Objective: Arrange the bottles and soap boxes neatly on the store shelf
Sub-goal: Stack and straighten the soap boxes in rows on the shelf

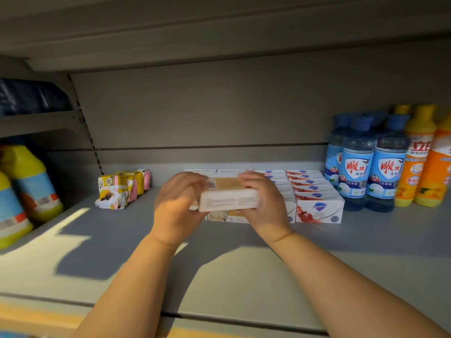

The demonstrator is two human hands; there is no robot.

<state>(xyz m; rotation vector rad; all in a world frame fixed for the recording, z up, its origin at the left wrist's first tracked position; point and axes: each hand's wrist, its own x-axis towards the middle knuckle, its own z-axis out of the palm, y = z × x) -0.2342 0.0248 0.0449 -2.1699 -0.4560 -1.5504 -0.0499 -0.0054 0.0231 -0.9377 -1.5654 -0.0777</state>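
Was in the stacking step, by the look of it. Gripped a beige soap box (229,196) at its 2 short ends, with left hand (178,206) curled round one end and right hand (262,201) round the other. Held it just above the same beige row (219,217) on the shelf (244,264). Needed next, probably, to lower it flat and square its edges. Could read, right of the grip, a shield logo, seemingly Safeguard, on red-and-white boxes (319,211); further right 雕牌 on blue bottles (358,167), 立白 on orange bottles (419,162). Made out only a barcode on the held box.
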